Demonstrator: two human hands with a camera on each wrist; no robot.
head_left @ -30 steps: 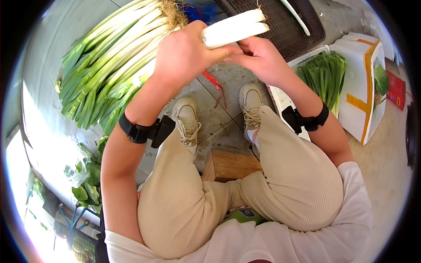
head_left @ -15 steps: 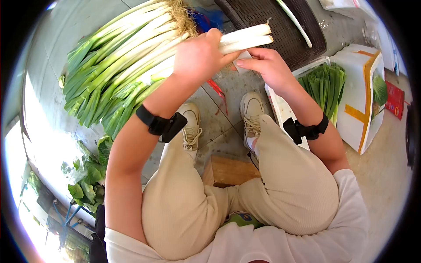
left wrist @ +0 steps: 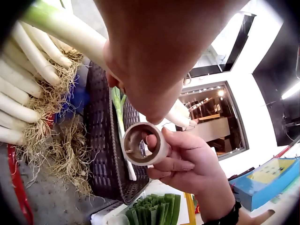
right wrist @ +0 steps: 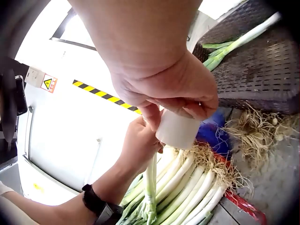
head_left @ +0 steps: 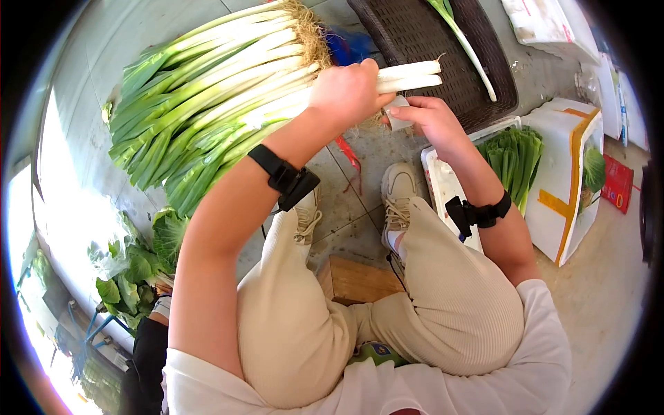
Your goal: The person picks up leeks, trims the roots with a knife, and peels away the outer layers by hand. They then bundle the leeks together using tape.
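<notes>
The left hand (head_left: 346, 91) is clamped round leeks (head_left: 413, 69), its fingers curled; two white ends stick out past it, above the floor near the basket (head_left: 415, 38). The right hand (head_left: 438, 126) pinches one white roll (right wrist: 177, 131) between thumb and fingers, a fingertip showing in its hollow middle. The roll is just beside the left hand, below the leeks; whether it touches them, I cannot tell.

One loose leek (head_left: 472, 59) lies in the one basket. One pile (head_left: 214, 97) of leeks, too overlapped to count, lies on the floor to the left, roots toward the basket. On the right are one bunch of greens (head_left: 508, 153) and, beside it, one white box (head_left: 550, 169) with orange tape. Two shoes (head_left: 399, 197) stand on the floor.
</notes>
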